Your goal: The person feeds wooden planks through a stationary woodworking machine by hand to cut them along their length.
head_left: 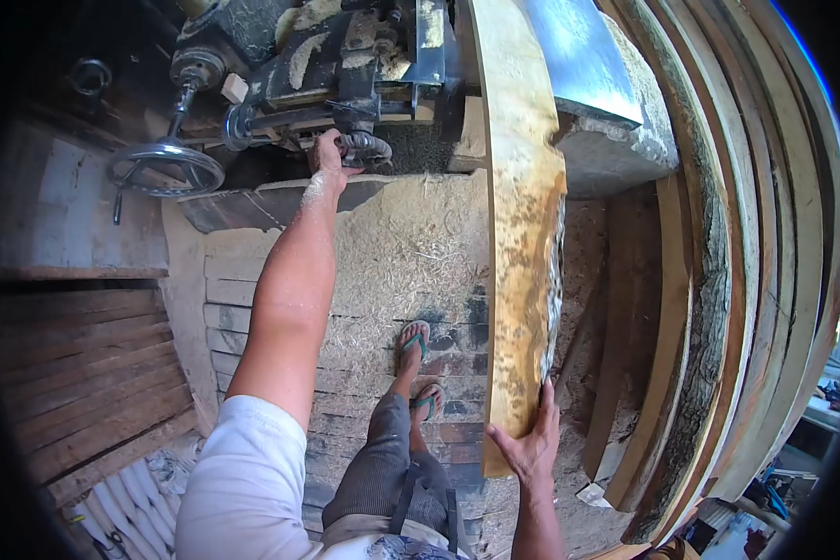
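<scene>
We recorded the plank (525, 187) right of centre, running from about 12 to 5 o'clock, its far part beside a metal sheet (588, 56) at 1. The right hand (532, 450) gripped its near end, thumb on one side, fingers along the rough edge. The left hand (328, 154) was at the machine (357, 70), towards 11; we could not tell whether it was closed on anything. We noted a handwheel (166, 168) at 10 and slabs (714, 271) at 3.

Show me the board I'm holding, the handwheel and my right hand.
Held board (523, 215): head view, its broad face.
Handwheel (169, 153): head view, its hub.
Right hand (530, 452): head view, back of hand.
</scene>
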`<state>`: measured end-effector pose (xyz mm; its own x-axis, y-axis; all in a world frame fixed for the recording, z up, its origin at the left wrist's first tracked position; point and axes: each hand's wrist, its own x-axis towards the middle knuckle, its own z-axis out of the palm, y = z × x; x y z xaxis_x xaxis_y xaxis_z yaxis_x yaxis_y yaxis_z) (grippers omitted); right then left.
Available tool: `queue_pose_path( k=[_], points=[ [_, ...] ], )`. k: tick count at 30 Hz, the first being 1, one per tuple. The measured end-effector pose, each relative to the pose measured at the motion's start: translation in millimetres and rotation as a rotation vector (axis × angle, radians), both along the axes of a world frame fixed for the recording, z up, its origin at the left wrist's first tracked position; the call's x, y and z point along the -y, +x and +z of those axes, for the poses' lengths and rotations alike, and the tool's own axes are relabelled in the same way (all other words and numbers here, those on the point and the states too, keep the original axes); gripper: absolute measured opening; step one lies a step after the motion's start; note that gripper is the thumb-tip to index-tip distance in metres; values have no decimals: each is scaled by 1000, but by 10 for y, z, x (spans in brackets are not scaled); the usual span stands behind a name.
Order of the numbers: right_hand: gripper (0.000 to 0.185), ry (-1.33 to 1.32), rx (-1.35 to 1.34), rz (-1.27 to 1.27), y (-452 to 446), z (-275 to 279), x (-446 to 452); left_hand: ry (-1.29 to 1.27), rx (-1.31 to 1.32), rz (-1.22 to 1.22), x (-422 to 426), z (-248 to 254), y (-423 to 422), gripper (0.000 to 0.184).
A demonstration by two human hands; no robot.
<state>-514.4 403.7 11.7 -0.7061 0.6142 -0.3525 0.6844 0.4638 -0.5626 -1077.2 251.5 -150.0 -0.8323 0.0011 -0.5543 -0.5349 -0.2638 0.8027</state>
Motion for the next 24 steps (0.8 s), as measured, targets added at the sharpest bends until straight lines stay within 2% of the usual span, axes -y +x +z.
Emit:
queue_pose_path(
  k=[2, 3, 7, 11, 16, 19, 22, 24],
  points=[
    [102, -51, -111, -127, 777, -230, 105, 15, 2, 22, 20, -74, -28, 23],
    [100, 15, -117, -109, 1131, -258, 170, 12, -3, 21, 10, -37, 1, 23],
    [94, -66, -52, -143, 2167, -81, 452, 1, 5, 90, -85, 278, 185, 22],
    [93, -129, 55, -169, 2854, 42, 678, 17, -6, 22, -47, 153, 123, 23],
    [90, -147, 283, -126, 3320, 113, 768, 337, 53, -35, 18, -269, -84, 19],
    [89, -160, 343, -105, 3434, 128, 774, 209, 95, 76, -35, -61, 25, 27],
    [87, -157, 379, -81, 3459, 151, 745, -689, -367, 101, -156, 170, 100, 37],
    [86, -154, 391, -76, 3449, 167, 746, -721, -367, 113, -172, 279, 186, 41]
  ],
)
